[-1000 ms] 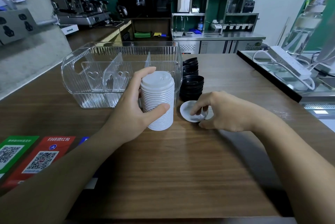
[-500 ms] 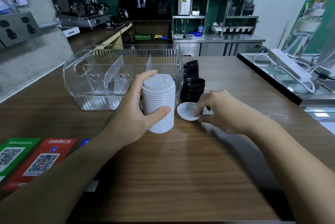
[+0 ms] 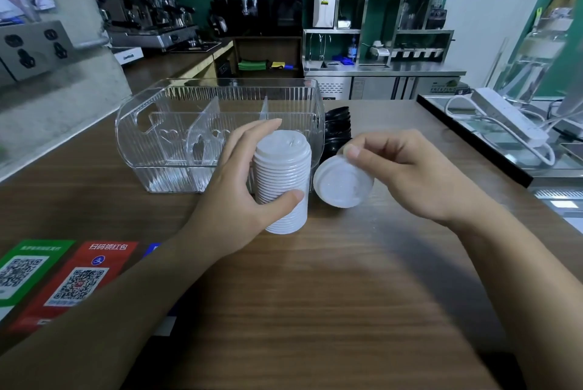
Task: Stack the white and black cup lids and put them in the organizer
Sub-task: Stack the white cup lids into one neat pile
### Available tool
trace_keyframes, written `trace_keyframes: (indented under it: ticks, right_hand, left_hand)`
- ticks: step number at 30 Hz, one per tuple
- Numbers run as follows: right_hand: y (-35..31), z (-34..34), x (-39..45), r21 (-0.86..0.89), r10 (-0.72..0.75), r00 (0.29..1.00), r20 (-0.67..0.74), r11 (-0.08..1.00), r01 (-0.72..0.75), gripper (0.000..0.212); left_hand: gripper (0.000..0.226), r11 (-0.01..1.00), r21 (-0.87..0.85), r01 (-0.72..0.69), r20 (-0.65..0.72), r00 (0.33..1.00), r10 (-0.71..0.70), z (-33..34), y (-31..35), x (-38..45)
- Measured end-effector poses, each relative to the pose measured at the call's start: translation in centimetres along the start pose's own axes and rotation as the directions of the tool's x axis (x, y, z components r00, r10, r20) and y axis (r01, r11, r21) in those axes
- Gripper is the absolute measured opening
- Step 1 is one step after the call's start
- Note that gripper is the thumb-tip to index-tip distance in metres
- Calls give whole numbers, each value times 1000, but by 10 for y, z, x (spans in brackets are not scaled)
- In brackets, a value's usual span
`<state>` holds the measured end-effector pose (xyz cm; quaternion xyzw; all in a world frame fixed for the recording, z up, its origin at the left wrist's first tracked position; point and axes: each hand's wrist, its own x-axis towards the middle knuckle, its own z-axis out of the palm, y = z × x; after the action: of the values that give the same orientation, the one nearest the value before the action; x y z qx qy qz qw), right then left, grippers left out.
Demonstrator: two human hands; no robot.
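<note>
My left hand (image 3: 235, 187) grips a tall stack of white lids (image 3: 284, 181) that stands on the wooden counter, thumb in front and fingers behind. My right hand (image 3: 410, 175) pinches a single white lid (image 3: 342, 183) by its upper edge, lifted off the counter and tilted with its underside facing me, just right of the stack. Behind both, two stacks of black lids (image 3: 337, 129) stand next to the right end of the clear ribbed organizer (image 3: 176, 137), whose compartments with dividers hold nothing.
QR code cards (image 3: 79, 276) lie at the counter's left front. A raised black-edged ledge with a white power strip (image 3: 511, 118) and cables runs along the right. A grey wall with sockets is at the left; coffee machines stand far behind.
My right hand has picked the single white lid up off the counter and tilted it upright beside the stack. My left hand still holds the white stack in place.
</note>
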<state>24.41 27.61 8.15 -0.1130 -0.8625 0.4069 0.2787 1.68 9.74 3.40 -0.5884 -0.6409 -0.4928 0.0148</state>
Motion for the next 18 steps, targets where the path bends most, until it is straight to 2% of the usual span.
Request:
trace_keyframes:
  ticks: [3,6,9,12,15,18]
  right_hand:
    - [-7,5,-1,167,24,1000,-7,986,-22,32]
    - [-9,13,0,285,30,999,-14,958,-25,41]
    - [-13,20,0,393,68,997,-29,918,-51,46]
    - [-16,26,0,482,111,993,-29,872,-83,51]
    - [-20,31,0,488,134,990,-46,868,-95,48]
    - [-24,32,-3,314,56,990,-133,949,-11,42]
  left_hand:
    - [87,977,122,-177,-81,979,188,1,6,-1]
    - [87,929,208,-307,-76,941,329,5,12,-3]
    - [92,911,230,-343,-15,934,356,7,16,-5]
    - [92,907,232,-351,-31,929,368,8,15,-6]
    - [91,907,225,-355,-68,923,378,9,15,-6]
    - [87,925,204,-319,-107,932,345,9,16,-6]
